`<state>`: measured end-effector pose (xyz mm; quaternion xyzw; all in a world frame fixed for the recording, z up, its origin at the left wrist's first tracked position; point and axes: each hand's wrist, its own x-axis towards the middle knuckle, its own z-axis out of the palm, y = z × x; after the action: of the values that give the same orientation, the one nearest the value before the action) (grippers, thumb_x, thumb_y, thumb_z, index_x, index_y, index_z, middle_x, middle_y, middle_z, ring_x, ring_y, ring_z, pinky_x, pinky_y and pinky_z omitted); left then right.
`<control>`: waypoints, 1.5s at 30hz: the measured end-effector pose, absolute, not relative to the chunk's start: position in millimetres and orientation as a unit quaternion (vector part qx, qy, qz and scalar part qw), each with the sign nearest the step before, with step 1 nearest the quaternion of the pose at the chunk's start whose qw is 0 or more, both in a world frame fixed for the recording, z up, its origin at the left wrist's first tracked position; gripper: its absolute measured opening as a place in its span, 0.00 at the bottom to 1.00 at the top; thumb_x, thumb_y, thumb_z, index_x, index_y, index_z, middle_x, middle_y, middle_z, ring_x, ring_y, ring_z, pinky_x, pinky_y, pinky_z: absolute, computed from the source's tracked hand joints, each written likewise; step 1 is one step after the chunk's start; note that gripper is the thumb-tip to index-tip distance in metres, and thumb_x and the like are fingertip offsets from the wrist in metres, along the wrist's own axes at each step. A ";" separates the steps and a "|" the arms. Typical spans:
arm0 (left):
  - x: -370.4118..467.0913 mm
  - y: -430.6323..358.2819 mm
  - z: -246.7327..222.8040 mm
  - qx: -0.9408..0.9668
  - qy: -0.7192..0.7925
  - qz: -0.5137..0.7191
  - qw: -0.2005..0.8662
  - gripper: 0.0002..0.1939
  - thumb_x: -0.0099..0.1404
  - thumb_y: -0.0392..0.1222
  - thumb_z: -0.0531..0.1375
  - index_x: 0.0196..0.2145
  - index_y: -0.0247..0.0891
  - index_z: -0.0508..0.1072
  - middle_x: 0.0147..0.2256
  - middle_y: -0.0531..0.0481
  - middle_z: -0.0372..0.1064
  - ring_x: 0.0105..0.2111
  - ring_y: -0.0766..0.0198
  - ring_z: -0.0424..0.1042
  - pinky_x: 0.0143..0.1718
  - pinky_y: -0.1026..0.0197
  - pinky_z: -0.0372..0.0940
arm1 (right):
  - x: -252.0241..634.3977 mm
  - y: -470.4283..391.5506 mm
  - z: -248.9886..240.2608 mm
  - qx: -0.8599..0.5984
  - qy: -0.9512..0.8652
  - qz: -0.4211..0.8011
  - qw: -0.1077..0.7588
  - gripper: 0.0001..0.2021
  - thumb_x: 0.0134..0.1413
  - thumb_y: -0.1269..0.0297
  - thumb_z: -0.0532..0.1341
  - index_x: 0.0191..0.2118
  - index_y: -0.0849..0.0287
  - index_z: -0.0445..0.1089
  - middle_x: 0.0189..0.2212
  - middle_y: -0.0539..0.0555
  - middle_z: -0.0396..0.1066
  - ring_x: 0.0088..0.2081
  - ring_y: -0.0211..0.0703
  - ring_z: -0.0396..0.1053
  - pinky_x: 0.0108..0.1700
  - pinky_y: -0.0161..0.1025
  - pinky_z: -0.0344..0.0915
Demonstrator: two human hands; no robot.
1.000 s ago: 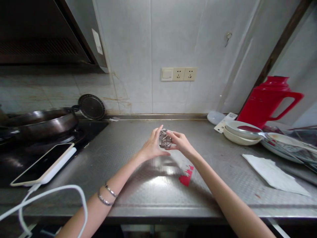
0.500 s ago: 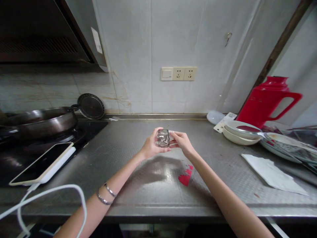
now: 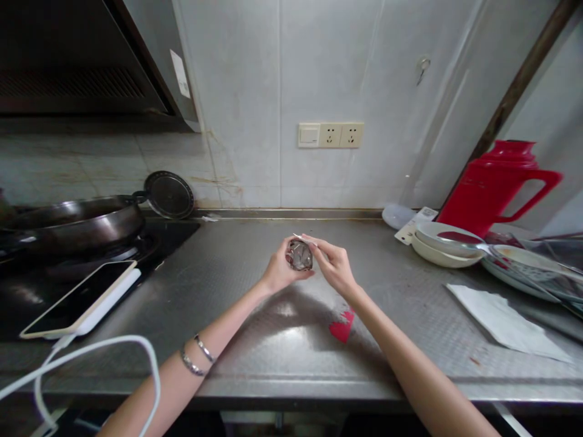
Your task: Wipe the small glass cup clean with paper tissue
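A small clear glass cup (image 3: 300, 255) with an uneven, faceted surface is held above the metal counter, its round opening or base turned toward me. My left hand (image 3: 278, 267) wraps round it from the left, fingers closed on its side. At the cup's upper right, my right hand (image 3: 333, 260) has its fingertips pinched together by the rim. A thin white sliver shows at those fingertips; I cannot make out what it is. Below the hands, a torn red piece (image 3: 341, 328) lies flat on the counter.
At left, a phone (image 3: 77, 300) with a white cable (image 3: 113, 342) lies by the stove, near a pan (image 3: 86, 227). To the right stand a red thermos jug (image 3: 489, 188), stacked bowls (image 3: 444, 255) and a white paper sheet (image 3: 505, 321). Sockets (image 3: 340, 135) are on the wall.
The glass cup has turned from side-on to end-on in my left hand. My right hand's fingertips have moved up and left, over the cup's upper edge.
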<state>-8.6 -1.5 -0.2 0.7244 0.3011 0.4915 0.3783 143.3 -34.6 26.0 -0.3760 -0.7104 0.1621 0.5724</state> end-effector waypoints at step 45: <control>-4.7 -7.4 4.1 0.669 0.317 0.451 0.498 0.40 0.44 0.46 0.71 0.53 0.39 0.59 0.34 0.50 0.70 0.27 0.65 0.70 0.19 0.68 0.65 | 146.9 -32.3 25.0 -0.322 -0.765 0.111 0.547 0.15 0.60 0.65 0.54 0.49 0.50 0.72 0.49 0.50 0.72 0.53 0.46 0.68 0.61 0.51 0.58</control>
<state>-4.7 -7.4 4.1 0.6690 0.3169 0.4512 0.4984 146.9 -32.3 25.0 -0.3220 -0.7650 0.1106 0.5467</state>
